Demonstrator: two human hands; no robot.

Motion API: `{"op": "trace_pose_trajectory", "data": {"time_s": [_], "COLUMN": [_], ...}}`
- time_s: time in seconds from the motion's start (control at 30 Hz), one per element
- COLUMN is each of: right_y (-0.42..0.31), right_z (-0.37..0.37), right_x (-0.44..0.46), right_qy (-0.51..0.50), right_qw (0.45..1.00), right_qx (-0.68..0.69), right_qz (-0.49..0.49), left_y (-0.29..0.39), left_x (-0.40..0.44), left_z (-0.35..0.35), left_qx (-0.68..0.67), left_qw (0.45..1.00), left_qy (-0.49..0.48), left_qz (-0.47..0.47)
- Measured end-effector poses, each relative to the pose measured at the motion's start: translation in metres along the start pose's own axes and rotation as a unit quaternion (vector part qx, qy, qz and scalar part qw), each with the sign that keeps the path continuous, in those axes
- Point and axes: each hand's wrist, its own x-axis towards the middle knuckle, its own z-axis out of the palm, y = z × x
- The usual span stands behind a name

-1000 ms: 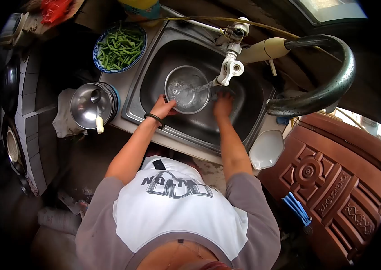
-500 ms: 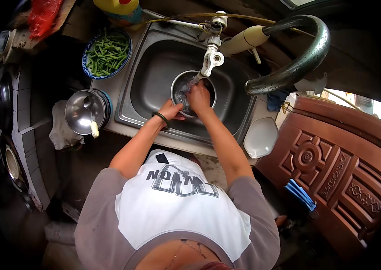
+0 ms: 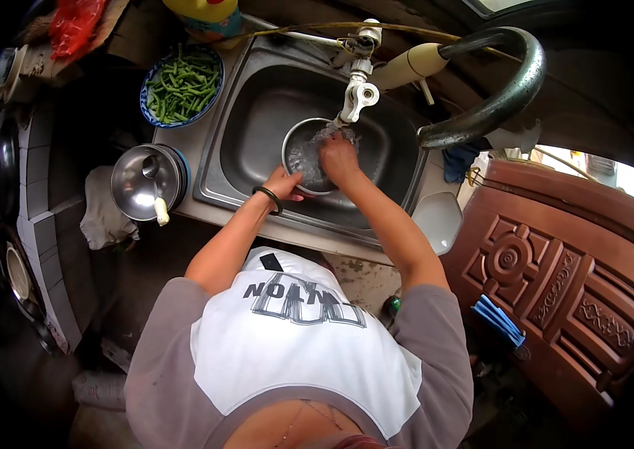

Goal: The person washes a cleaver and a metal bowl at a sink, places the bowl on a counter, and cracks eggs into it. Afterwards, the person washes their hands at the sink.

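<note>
While water runs from 1 white tap (image 3: 360, 96), my left hand (image 3: 282, 184) is clamped on the near-left rim of 1 metal bowl (image 3: 293, 142), which is in the steel sink (image 3: 251, 112). My right hand (image 3: 339, 159), apart from the left, is at the bowl's right side by the stream; I cannot tell whether it grips anything. Left of the sink: 1 blue-patterned dish (image 3: 144, 91) of green beans (image 3: 182, 88); 1 stack of bowls (image 3: 128, 188), pale-handled spoon (image 3: 161, 212) inside.
</note>
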Motion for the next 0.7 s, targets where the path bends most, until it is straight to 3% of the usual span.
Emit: {"op": "trace_pose_trajectory", "data": {"time_s": [0.07, 0.1, 0.2, 0.23, 0.33, 0.37, 0.47, 0.6, 0.63, 0.7], "right_y": [-0.01, -0.017, -0.024, -0.027, -0.022, -0.013, -0.014, -0.023, -0.022, -0.017], "right_z": [0.001, 0.015, 0.034, 0.01, 0.002, -0.009, -0.046, -0.052, -0.049, -0.049], "right_x": [0.008, 0.016, 0.03, 0.02, 0.008, 0.003, -0.016, -0.011, -0.006, 0.006], "right_qy": [0.111, 0.15, 0.098, -0.05, -0.123, -0.196, -0.158, 0.034, 0.062, 0.111], "right_qw": [0.977, 0.966, 0.857, 0.759, 0.775, 0.81, 0.953, 0.943, 0.93, 0.909], "right_qx": [0.168, 0.196, 0.504, 0.644, 0.619, 0.549, 0.219, 0.099, 0.131, 0.007], "right_qz": [0.076, 0.081, 0.037, 0.075, -0.039, -0.055, -0.137, -0.315, -0.339, -0.402], "left_y": [0.004, 0.005, 0.013, 0.013, 0.019, 0.018, 0.01, 0.014, 0.009, 0.006], "left_x": [0.002, 0.003, 0.009, 0.009, -0.003, -0.001, 0.011, -0.007, -0.012, -0.015], "left_z": [-0.003, -0.003, -0.011, -0.019, -0.017, -0.018, -0.027, -0.018, -0.014, -0.013], "left_qx": [-0.05, -0.033, 0.017, 0.027, -0.007, -0.002, -0.013, -0.055, -0.065, -0.021], "left_qw": [0.997, 0.998, 1.0, 0.999, 0.999, 0.999, 0.999, 0.994, 0.995, 0.997], "left_qy": [-0.06, -0.045, -0.017, -0.021, -0.03, -0.024, -0.037, -0.087, -0.074, -0.066], "left_qz": [-0.024, -0.019, 0.005, 0.02, 0.041, 0.027, -0.01, -0.032, -0.022, -0.034]}}
